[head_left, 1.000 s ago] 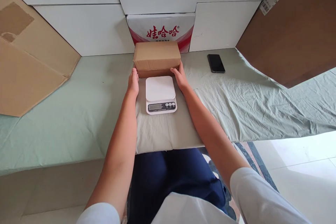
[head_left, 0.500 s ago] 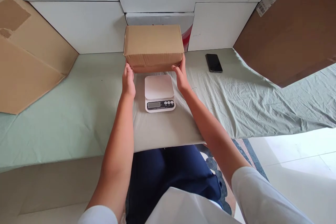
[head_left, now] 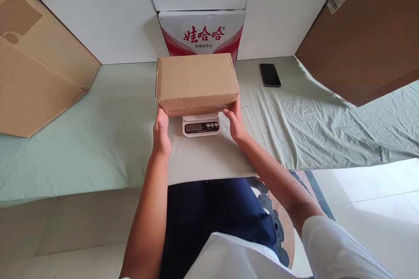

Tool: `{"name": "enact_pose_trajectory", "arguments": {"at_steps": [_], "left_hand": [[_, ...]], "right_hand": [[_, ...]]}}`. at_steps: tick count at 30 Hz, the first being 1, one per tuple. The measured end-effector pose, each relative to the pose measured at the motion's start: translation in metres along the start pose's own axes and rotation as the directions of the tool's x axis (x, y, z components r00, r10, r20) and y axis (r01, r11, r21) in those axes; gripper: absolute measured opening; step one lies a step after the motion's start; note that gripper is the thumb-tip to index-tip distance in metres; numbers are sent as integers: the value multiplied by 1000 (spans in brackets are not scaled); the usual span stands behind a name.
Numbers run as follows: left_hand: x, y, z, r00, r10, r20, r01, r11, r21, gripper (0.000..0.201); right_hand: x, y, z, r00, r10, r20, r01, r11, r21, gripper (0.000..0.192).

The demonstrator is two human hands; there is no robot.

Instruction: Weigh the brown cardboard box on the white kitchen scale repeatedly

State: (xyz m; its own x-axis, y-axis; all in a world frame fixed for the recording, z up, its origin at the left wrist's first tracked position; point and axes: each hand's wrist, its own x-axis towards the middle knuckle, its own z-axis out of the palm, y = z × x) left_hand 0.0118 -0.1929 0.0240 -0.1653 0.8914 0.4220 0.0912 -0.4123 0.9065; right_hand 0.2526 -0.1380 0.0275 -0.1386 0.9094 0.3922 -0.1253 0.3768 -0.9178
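Box point(head_left: 196, 80) clamped between left hand point(head_left: 161, 128), right hand point(head_left: 235, 122), over scale point(head_left: 200, 125); phone point(head_left: 269, 74) right.

Both bare forearms stretched forward, roughly parallel, wrists straight. Left hand point(head_left: 161, 130) and right hand point(head_left: 235, 123) set palms inward, facing each other, fingers point(head_left: 234, 105) pointed ahead and tucked out of sight, gripping from both sides.

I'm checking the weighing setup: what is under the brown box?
A white scale sits under the box; only its display end shows, the platform is covered. Whether the box rests on it cannot be seen. Left hand and right hand grip the box.
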Motion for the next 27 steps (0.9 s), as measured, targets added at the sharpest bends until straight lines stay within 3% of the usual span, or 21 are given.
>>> {"name": "enact_pose_trajectory", "arguments": {"at_steps": [14,27], "left_hand": [[2,-8,-3,994,-105,-19,105,994,12,96],[2,-3,0,994,-107,-8,107,994,12,95]], "right_hand": [[-1,4,1,1000,-2,-25,1,998,-56,78],[-2,2,1,1000,11,-18,-12,999,-51,80]]}}
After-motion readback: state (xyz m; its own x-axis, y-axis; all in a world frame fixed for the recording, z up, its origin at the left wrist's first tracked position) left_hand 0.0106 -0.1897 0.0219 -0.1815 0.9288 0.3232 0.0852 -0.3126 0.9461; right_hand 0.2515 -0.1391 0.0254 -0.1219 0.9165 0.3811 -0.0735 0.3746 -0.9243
